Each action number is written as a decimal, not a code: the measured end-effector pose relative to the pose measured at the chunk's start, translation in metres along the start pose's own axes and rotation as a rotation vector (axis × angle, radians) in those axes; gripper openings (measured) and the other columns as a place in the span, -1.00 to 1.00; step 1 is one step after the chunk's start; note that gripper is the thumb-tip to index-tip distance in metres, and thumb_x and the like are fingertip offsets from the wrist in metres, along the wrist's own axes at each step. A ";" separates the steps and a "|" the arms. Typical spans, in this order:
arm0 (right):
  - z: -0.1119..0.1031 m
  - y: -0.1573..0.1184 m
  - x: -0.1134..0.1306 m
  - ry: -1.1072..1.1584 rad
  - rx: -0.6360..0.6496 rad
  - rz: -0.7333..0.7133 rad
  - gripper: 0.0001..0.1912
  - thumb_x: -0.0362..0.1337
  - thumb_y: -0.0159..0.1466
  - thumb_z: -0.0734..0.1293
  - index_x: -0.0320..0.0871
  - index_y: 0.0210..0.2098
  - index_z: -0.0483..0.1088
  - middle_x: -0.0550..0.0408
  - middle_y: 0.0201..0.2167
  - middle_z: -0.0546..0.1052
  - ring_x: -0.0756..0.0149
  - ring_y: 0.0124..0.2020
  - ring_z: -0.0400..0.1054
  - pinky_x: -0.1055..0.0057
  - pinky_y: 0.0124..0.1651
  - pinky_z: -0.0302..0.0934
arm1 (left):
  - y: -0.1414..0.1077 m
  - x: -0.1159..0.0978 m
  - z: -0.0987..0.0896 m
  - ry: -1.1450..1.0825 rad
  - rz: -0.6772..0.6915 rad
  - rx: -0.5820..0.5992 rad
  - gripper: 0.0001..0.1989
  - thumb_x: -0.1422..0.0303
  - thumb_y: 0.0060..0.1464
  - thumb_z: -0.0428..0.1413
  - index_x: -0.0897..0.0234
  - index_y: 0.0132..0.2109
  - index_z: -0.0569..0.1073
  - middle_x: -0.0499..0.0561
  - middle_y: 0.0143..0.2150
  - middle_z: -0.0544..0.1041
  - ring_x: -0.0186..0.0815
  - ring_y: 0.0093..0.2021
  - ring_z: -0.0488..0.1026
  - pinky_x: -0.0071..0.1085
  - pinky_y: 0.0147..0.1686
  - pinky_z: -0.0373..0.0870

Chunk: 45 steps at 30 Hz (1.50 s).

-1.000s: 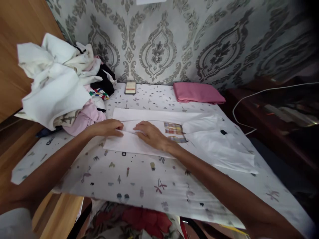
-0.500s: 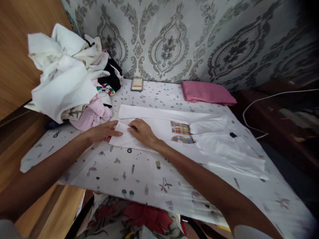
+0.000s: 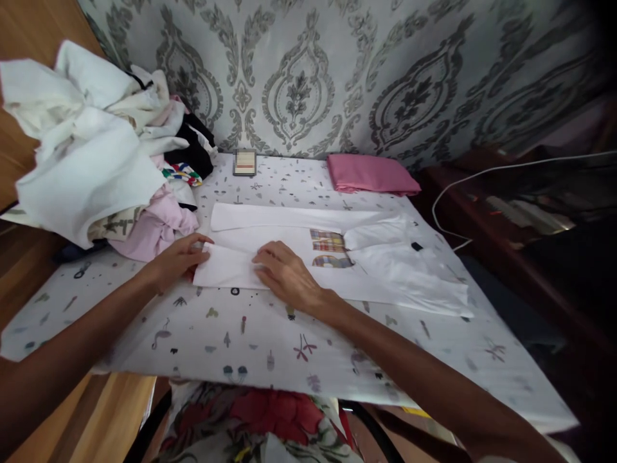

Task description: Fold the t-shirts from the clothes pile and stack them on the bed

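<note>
A white T-shirt (image 3: 284, 241) lies lengthwise on the patterned sheet, both long sides folded inward over a plaid print. Its hem end is at the left and the sleeves lie rumpled at the right. My left hand (image 3: 180, 258) pinches the near corner of the hem between thumb and fingers. On the near folded strip rests my right hand (image 3: 284, 273), its fingers laid over the fabric and pressing it down. Part of the near fold is hidden beneath that hand.
A heap of clothes (image 3: 91, 154), mostly white, is piled at the left. Against the patterned wall covering are a small framed card (image 3: 245, 163) and a folded pink cloth (image 3: 371, 173). A white cable (image 3: 448, 186) runs over dark furniture at the right.
My right hand has slid along the near fold, away from the hem corner, and its fingers have flattened. My left hand stays at the corner. The view has shifted to the right.
</note>
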State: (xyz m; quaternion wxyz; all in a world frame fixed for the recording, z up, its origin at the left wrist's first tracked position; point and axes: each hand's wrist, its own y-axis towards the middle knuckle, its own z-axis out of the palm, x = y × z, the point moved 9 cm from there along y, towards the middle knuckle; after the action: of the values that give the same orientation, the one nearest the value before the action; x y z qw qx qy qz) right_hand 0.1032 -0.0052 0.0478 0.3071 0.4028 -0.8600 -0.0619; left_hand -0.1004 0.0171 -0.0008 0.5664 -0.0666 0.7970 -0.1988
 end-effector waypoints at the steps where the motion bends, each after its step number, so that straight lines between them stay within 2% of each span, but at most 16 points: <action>1: -0.001 -0.008 0.002 -0.005 -0.004 -0.015 -0.79 -0.29 0.43 0.18 -0.17 -0.13 0.44 -0.10 -0.10 0.45 0.15 -0.05 0.29 0.16 0.05 0.30 | -0.001 -0.003 0.002 0.019 0.010 -0.001 -0.51 0.12 -0.04 0.26 0.20 0.00 0.35 -0.23 -0.61 0.25 -0.41 -0.65 0.25 -0.54 -0.69 0.15; 5: -0.004 -0.030 0.003 -0.025 -0.022 -0.035 -0.82 -0.30 0.42 0.19 -0.15 -0.16 0.44 -0.09 -0.13 0.45 0.16 -0.09 0.30 0.15 0.01 0.32 | -0.007 -0.011 0.009 0.049 0.011 -0.007 -0.52 0.13 -0.04 0.27 0.16 0.00 0.36 -0.24 -0.58 0.23 -0.47 -0.67 0.15 -0.57 -0.70 0.04; 11: -0.021 -0.048 -0.011 -0.106 -0.083 -0.013 -0.79 -0.28 0.44 0.19 -0.16 -0.14 0.46 -0.14 -0.04 0.45 0.11 -0.03 0.35 0.08 0.01 0.31 | -0.010 -0.001 0.010 -0.011 -0.108 0.019 -0.40 0.11 -0.13 0.30 0.15 0.06 0.35 -0.28 -0.63 0.12 -0.52 -0.73 -0.04 -0.58 -0.75 -0.14; 16: -0.028 -0.064 -0.018 -0.104 -0.097 -0.018 -0.80 -0.27 0.43 0.22 -0.17 -0.17 0.47 -0.15 0.01 0.47 0.10 0.02 0.36 0.02 0.07 0.33 | -0.009 -0.003 0.005 0.051 -0.088 -0.067 -0.47 0.14 -0.13 0.27 0.15 0.01 0.38 -0.22 -0.56 0.25 -0.46 -0.66 0.17 -0.57 -0.69 0.01; 22: -0.029 -0.073 -0.011 -0.120 -0.107 -0.061 -0.80 -0.32 0.42 0.23 -0.18 -0.14 0.50 -0.15 0.08 0.51 0.11 0.14 0.37 0.00 0.17 0.31 | -0.010 -0.006 -0.002 0.373 0.028 -0.095 -0.45 0.05 -0.03 0.14 0.14 0.09 0.32 -0.14 -0.46 0.42 -0.26 -0.51 0.42 -0.44 -0.57 0.24; 24: -0.027 -0.077 -0.007 -0.142 -0.085 -0.074 -0.78 -0.32 0.42 0.22 -0.16 -0.08 0.50 -0.11 0.11 0.52 0.13 0.21 0.34 0.02 0.23 0.28 | -0.014 -0.011 -0.007 0.627 0.073 -0.145 -0.46 0.05 0.03 0.09 0.14 0.12 0.30 -0.09 -0.40 0.48 -0.19 -0.44 0.48 -0.38 -0.49 0.31; 26: -0.025 -0.080 -0.005 -0.174 -0.053 -0.066 -0.74 -0.31 0.44 0.21 -0.15 0.00 0.49 -0.08 0.16 0.51 0.17 0.29 0.28 0.04 0.30 0.21 | -0.020 -0.024 -0.009 0.939 0.163 -0.256 -0.49 0.05 0.12 0.01 0.15 0.16 0.30 0.02 -0.27 0.53 -0.07 -0.29 0.54 -0.28 -0.39 0.40; 27: -0.025 -0.082 -0.005 -0.191 -0.036 -0.058 -0.72 -0.30 0.45 0.20 -0.15 0.05 0.47 -0.07 0.19 0.49 0.18 0.32 0.25 0.04 0.34 0.17 | -0.024 -0.033 -0.004 1.062 0.249 -0.313 -0.49 0.05 0.16 -0.04 0.17 0.17 0.30 0.10 -0.16 0.54 0.01 -0.17 0.54 -0.19 -0.30 0.45; 29: -0.025 -0.084 -0.006 -0.229 -0.010 -0.033 -0.66 -0.27 0.46 0.18 -0.16 0.15 0.41 -0.08 0.25 0.44 0.20 0.38 0.16 0.03 0.40 0.06 | -0.031 -0.053 0.019 1.166 0.508 -0.376 -0.48 0.05 0.26 -0.15 0.24 0.22 0.28 0.25 0.11 0.46 0.12 0.13 0.44 -0.02 -0.03 0.44; 31: -0.025 -0.086 -0.013 -0.283 0.006 0.022 -0.58 -0.22 0.47 0.16 -0.21 0.26 0.31 -0.15 0.32 0.34 0.16 0.43 0.05 -0.03 0.44 -0.03 | -0.036 -0.061 0.051 1.133 0.767 -0.321 -0.45 0.09 0.33 -0.21 0.28 0.30 0.21 0.28 0.33 0.30 0.06 0.32 0.27 -0.02 0.21 0.31; 33: -0.025 -0.089 -0.024 -0.346 0.018 0.094 -0.46 -0.13 0.47 0.17 -0.29 0.33 0.21 -0.25 0.37 0.24 0.08 0.46 -0.03 -0.10 0.44 -0.07 | -0.032 -0.054 0.082 1.106 0.910 -0.197 -0.43 0.11 0.38 -0.22 0.24 0.40 0.07 0.20 0.44 0.16 -0.07 0.40 0.17 -0.12 0.31 0.22; 35: -0.025 -0.093 -0.034 -0.393 0.034 0.145 -0.36 -0.04 0.45 0.18 -0.34 0.37 0.15 -0.31 0.39 0.19 0.03 0.46 -0.06 -0.12 0.44 -0.08 | -0.023 -0.042 0.101 1.148 0.961 -0.113 -0.39 0.10 0.40 -0.20 0.20 0.47 -0.06 0.15 0.48 0.11 -0.11 0.43 0.13 -0.14 0.35 0.16; 37: -0.024 -0.097 -0.040 -0.413 0.043 0.149 -0.32 -0.01 0.45 0.17 -0.33 0.39 0.11 -0.30 0.39 0.19 0.03 0.46 -0.06 -0.09 0.45 -0.08 | -0.014 -0.031 0.108 1.211 0.972 -0.096 -0.32 0.05 0.39 -0.18 0.20 0.50 -0.14 0.16 0.48 0.11 -0.10 0.45 0.10 -0.10 0.38 0.09; 41: -0.029 -0.106 -0.050 -0.425 0.021 0.122 -0.33 -0.06 0.46 0.16 -0.26 0.44 0.01 -0.22 0.42 0.15 0.10 0.47 -0.08 -0.01 0.44 -0.03 | -0.009 -0.025 0.101 1.286 0.944 -0.087 -0.28 0.01 0.38 -0.17 0.20 0.51 -0.18 0.13 0.49 0.08 -0.14 0.47 0.03 -0.12 0.40 0.02; 45: -0.043 -0.116 -0.070 -0.467 -0.043 0.197 -0.35 -0.12 0.47 0.14 -0.17 0.47 -0.05 -0.17 0.42 0.16 0.09 0.46 -0.03 -0.02 0.41 0.05 | -0.009 -0.023 0.091 1.287 0.885 -0.029 -0.31 0.00 0.38 -0.17 0.21 0.50 -0.10 0.12 0.49 0.07 -0.19 0.48 -0.01 -0.16 0.42 -0.02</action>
State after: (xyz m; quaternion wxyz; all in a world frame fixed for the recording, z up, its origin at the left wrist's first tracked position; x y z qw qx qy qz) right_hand 0.2382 -0.0259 0.0080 0.1131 0.2852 -0.9412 -0.1415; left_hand -0.0085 -0.0054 -0.0022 0.0185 0.3785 0.9237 0.0564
